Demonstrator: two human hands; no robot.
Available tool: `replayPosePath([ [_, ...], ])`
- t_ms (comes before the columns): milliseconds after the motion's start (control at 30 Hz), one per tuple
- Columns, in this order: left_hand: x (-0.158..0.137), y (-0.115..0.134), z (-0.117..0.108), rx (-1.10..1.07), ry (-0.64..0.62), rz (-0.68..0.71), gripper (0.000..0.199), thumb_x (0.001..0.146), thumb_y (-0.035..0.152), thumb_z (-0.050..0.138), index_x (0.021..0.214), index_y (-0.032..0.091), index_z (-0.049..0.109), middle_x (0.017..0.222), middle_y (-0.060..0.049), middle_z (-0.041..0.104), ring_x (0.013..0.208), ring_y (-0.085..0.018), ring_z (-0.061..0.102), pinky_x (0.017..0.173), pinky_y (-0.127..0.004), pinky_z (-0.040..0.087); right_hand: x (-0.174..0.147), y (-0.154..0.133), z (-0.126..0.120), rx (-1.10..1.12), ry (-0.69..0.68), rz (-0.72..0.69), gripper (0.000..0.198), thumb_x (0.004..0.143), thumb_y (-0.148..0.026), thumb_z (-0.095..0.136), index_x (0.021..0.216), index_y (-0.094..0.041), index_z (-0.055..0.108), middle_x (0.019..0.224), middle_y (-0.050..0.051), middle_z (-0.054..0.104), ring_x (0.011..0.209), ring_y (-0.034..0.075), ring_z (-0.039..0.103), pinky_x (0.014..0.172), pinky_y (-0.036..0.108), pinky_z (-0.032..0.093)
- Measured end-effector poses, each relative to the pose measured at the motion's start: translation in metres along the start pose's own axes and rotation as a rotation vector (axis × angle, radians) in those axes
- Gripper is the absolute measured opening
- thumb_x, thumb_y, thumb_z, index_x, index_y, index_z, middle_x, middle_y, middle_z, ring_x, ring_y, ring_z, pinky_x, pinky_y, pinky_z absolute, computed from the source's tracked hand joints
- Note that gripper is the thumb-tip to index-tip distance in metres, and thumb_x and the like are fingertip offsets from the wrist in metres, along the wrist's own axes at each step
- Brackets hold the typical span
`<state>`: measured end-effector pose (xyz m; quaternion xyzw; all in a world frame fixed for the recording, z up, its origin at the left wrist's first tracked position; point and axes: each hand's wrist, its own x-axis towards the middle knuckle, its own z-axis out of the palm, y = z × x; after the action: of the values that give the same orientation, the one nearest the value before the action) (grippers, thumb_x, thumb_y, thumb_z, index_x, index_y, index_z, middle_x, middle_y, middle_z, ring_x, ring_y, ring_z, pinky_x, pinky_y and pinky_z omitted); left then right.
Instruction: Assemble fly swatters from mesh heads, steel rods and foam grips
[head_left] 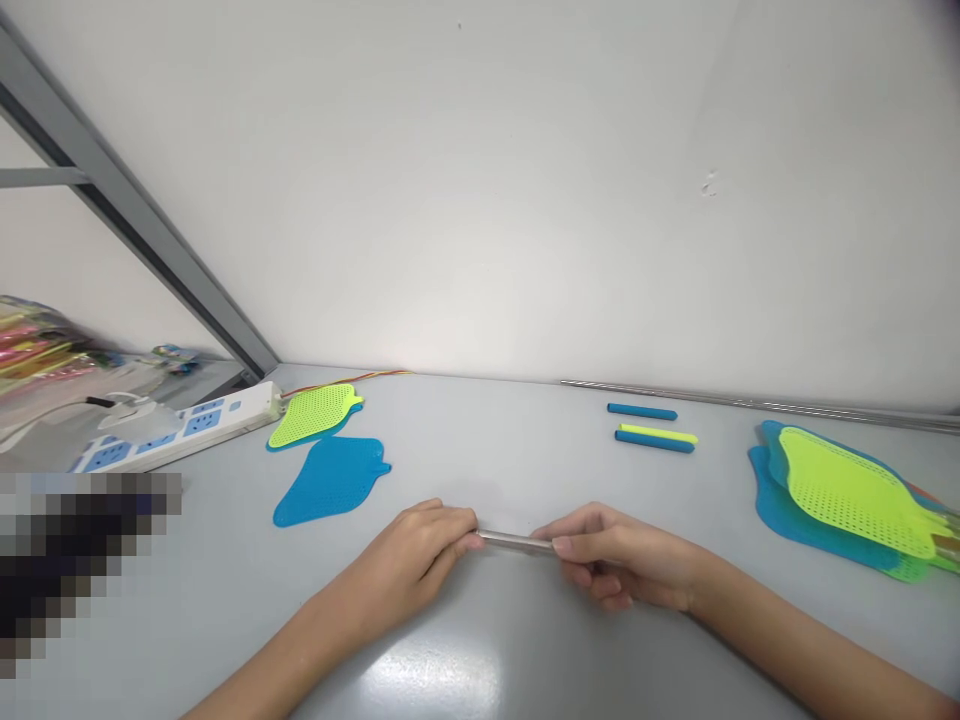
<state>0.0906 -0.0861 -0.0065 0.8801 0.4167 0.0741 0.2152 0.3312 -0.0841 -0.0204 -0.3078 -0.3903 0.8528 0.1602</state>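
Observation:
A short silvery metal rod (517,541) lies between my two hands, just over the grey table. My left hand (435,545) is closed around its left end, with the fingers folded down over it. On the right end, my right hand (611,555) pinches the rod between thumb and fingers. Both rod ends are hidden in the hands. Beyond my left hand lie a flat blue fly swatter head (334,480) and a yellow-green fly swatter head (315,415) on top of another blue one. Behind my right hand rest blue tubes (654,441) and a yellow tube (660,433).
At the right is a pile of blue and yellow-green fly swatters (855,490). Thin metal rods (750,403) lie along the wall. A white power strip (217,425) with a plug stands at the left, near a grey metal frame (150,205) and colourful bagged items (37,345).

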Motion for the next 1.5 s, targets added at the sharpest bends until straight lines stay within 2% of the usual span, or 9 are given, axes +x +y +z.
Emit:
replayPosePath([
  [167, 0.001, -0.001, -0.002, -0.052, 0.014, -0.006, 0.028, 0.09, 0.031, 0.028, 0.073, 0.019, 0.045, 0.065, 0.003, 0.049, 0.064, -0.012, 0.045, 0.061, -0.023, 0.033, 0.001, 0.002, 0.001, -0.004, 0.022, -0.005, 0.028, 0.076, -0.029, 0.056, 0.1, -0.016, 0.058, 0.06, -0.003, 0.041, 0.043, 0.003, 0.029, 0.039, 0.018, 0.02],
  [533, 0.003, -0.003, -0.003, -0.093, 0.059, -0.018, 0.028, 0.09, 0.031, 0.029, 0.071, 0.018, 0.046, 0.065, 0.003, 0.049, 0.063, -0.011, 0.047, 0.06, -0.021, 0.033, 0.002, 0.002, -0.003, 0.01, -0.013, -0.045, 0.018, 0.077, -0.028, 0.055, 0.087, -0.014, 0.057, 0.063, -0.002, 0.04, 0.047, 0.004, 0.031, 0.043, 0.019, 0.023],
  [767, 0.003, -0.003, -0.007, -0.083, 0.064, -0.018, 0.027, 0.089, 0.031, 0.03, 0.073, 0.019, 0.048, 0.067, 0.003, 0.051, 0.064, -0.011, 0.048, 0.061, -0.021, 0.033, 0.003, 0.004, -0.006, 0.055, -0.05, -0.068, 0.02, 0.079, -0.021, 0.051, 0.096, -0.013, 0.058, 0.066, -0.001, 0.042, 0.049, 0.004, 0.033, 0.046, 0.02, 0.025],
  [1133, 0.003, -0.014, -0.019, -0.041, 0.113, -0.089, 0.029, 0.088, 0.035, 0.03, 0.074, 0.02, 0.049, 0.067, 0.004, 0.052, 0.062, -0.011, 0.048, 0.059, -0.021, 0.033, 0.003, 0.002, -0.009, 0.017, -0.041, -0.07, 0.026, 0.081, -0.027, 0.048, 0.101, -0.012, 0.057, 0.068, 0.0, 0.043, 0.048, 0.005, 0.035, 0.045, 0.021, 0.026],
  [1300, 0.002, -0.013, -0.023, -0.03, 0.125, -0.121, 0.027, 0.087, 0.035, 0.032, 0.075, 0.02, 0.051, 0.066, 0.005, 0.052, 0.061, -0.01, 0.048, 0.058, -0.02, 0.034, 0.003, 0.002, -0.009, 0.001, -0.036, -0.056, 0.027, 0.081, -0.03, 0.049, 0.101, -0.014, 0.058, 0.066, -0.001, 0.039, 0.046, 0.004, 0.031, 0.043, 0.02, 0.023],
  [1500, 0.001, -0.015, -0.024, -0.04, 0.095, -0.148, 0.028, 0.087, 0.037, 0.031, 0.074, 0.021, 0.051, 0.065, 0.005, 0.052, 0.061, -0.01, 0.048, 0.056, -0.02, 0.034, 0.002, 0.0, -0.009, 0.053, -0.045, -0.027, 0.028, 0.08, -0.033, 0.05, 0.101, -0.014, 0.058, 0.061, -0.005, 0.026, 0.046, 0.003, 0.024, 0.042, 0.019, 0.019],
])
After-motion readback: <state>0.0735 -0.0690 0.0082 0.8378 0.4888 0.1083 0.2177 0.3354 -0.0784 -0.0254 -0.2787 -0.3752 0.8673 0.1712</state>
